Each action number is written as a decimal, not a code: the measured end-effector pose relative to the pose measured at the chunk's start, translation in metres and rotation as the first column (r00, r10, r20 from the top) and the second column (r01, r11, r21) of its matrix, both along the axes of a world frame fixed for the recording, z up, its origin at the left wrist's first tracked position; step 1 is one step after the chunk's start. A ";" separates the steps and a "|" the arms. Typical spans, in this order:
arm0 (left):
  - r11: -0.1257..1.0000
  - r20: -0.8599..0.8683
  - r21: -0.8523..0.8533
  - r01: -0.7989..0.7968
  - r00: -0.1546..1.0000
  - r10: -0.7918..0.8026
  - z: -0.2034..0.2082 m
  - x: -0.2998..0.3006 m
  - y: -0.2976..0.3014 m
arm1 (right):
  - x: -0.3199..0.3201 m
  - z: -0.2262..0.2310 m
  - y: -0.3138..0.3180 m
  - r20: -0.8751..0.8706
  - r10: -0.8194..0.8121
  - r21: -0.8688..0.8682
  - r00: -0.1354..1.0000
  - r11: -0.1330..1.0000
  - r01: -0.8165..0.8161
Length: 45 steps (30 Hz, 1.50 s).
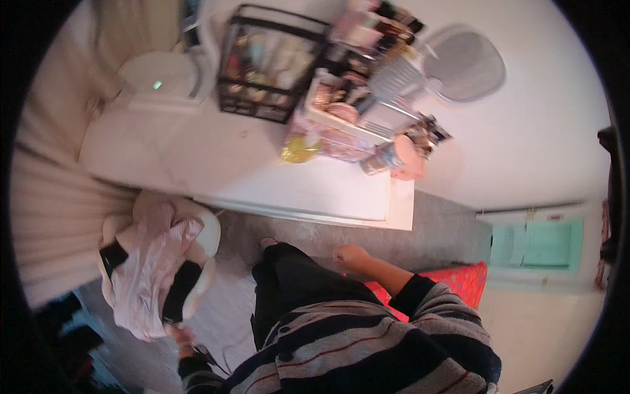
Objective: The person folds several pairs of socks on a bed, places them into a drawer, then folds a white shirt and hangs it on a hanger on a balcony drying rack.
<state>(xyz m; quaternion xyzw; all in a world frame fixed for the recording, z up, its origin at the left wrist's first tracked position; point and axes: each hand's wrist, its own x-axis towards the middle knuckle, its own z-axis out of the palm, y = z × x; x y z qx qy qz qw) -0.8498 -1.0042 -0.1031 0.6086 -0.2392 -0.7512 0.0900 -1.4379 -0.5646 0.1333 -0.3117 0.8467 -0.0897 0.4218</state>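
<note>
Leftmost, the pale pink cloth (146, 276) drapes over the white chair (210, 231); an uneven tug could slide it onto the floor (226, 289). Of my 2 hands, the left hand (184, 335) is at the chair's near edge; I can't tell whether its fingers grip. The dark cord (211, 358) beside it might snag. My right hand (352, 257) is curled closed, seemingly empty.

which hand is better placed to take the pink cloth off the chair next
Probably the left hand: it is close to the pink cloth and chair, while the right hand is well away from both.
</note>
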 end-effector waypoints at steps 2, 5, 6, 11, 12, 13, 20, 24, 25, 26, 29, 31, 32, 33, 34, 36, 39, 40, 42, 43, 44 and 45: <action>0.986 0.228 0.107 0.131 0.962 -0.153 0.006 -0.027 0.034 | -0.001 0.005 0.030 -0.003 -0.074 -0.008 0.997 0.997 0.074; 0.894 0.268 0.234 0.381 0.859 -0.436 0.033 -0.095 0.061 | -0.008 0.007 0.062 -0.076 -0.150 0.073 0.986 0.985 0.156; 0.856 0.262 0.244 0.456 0.819 -0.511 0.039 -0.123 0.059 | -0.005 0.009 0.072 -0.097 -0.189 0.117 0.977 0.973 0.200; 0.673 0.226 0.118 0.730 0.640 -0.734 0.094 -0.295 0.006 | 0.015 0.019 0.108 -0.078 -0.371 0.228 0.925 0.897 0.379; 0.627 0.209 0.055 0.777 0.605 -0.768 0.110 -0.325 -0.009 | 0.022 0.018 0.109 -0.056 -0.466 0.222 0.883 0.857 0.466; 0.574 0.152 -0.039 0.818 0.573 -0.806 0.125 -0.349 -0.029 | 0.034 0.016 0.105 -0.017 -0.561 0.202 0.827 0.808 0.553; -0.217 0.269 -0.345 0.913 -0.125 -0.955 0.141 -0.530 -0.127 | 0.168 -0.029 0.050 -0.175 -0.882 0.019 0.437 0.441 0.897; -0.503 0.233 -0.114 0.857 -0.469 -0.852 0.131 -0.576 -0.158 | 0.282 -0.051 0.002 -0.079 -0.962 0.162 0.263 0.248 0.955; -0.554 0.222 -0.065 0.830 -0.529 -0.819 0.131 -0.583 -0.165 | 0.308 -0.059 -0.011 -0.039 -0.961 0.270 0.275 0.255 0.929; -0.595 0.212 -0.036 0.803 -0.575 -0.790 0.131 -0.590 -0.169 | 0.336 -0.065 -0.024 -0.041 -0.966 0.319 0.257 0.231 0.919; -0.712 0.175 0.017 0.702 -0.704 -0.689 0.126 -0.610 -0.174 | 0.416 -0.087 -0.061 -0.060 -0.994 0.457 0.093 0.055 0.888; -0.606 0.291 0.231 0.761 -0.649 -0.703 0.116 -0.619 -0.176 | 0.456 -0.106 -0.088 -0.001 -0.984 0.474 -0.180 -0.159 0.866; -0.717 0.235 0.252 0.650 -0.760 -0.606 0.108 -0.623 -0.172 | 0.472 -0.115 -0.101 0.018 -0.955 0.502 -0.297 -0.248 0.828; -0.808 0.177 0.267 0.525 -0.851 -0.495 0.101 -0.631 -0.168 | 0.485 -0.123 -0.117 0.009 -0.936 0.482 -0.352 -0.304 0.822; -0.868 0.217 0.220 0.445 -0.890 -0.401 0.097 -0.635 -0.164 | 0.495 -0.129 -0.131 -0.011 -0.922 0.475 -0.388 -0.346 0.809; -0.980 0.233 -0.068 0.189 -0.952 -0.200 0.095 -0.648 -0.149 | 0.505 -0.138 -0.156 -0.070 -0.937 0.427 -0.343 -0.339 0.838; -0.905 0.159 0.107 0.411 -0.906 -0.392 0.117 -0.664 -0.102 | 0.503 -0.137 -0.184 -0.059 -0.941 0.338 -0.332 -0.332 0.881; -0.888 0.139 0.120 0.444 -0.893 -0.428 0.130 -0.668 -0.081 | 0.501 -0.134 -0.189 0.053 -0.883 0.346 -0.466 -0.422 0.838; -0.861 0.120 0.121 0.494 -0.868 -0.481 0.157 -0.674 -0.032 | 0.492 -0.130 -0.185 0.039 -0.760 0.261 -0.649 -0.619 0.740; -0.856 0.116 0.115 0.505 -0.862 -0.493 0.170 -0.676 -0.009 | 0.486 -0.131 -0.172 -0.003 -0.746 0.205 -0.665 -0.652 0.730; -0.848 0.136 0.080 0.523 -0.849 -0.511 0.181 -0.678 0.016 | 0.479 -0.133 -0.155 -0.037 -0.732 0.175 -0.680 -0.675 0.717; -0.847 0.149 0.064 0.528 -0.844 -0.515 0.190 -0.680 0.037 | 0.472 -0.137 -0.137 -0.059 -0.710 0.150 -0.702 -0.701 0.697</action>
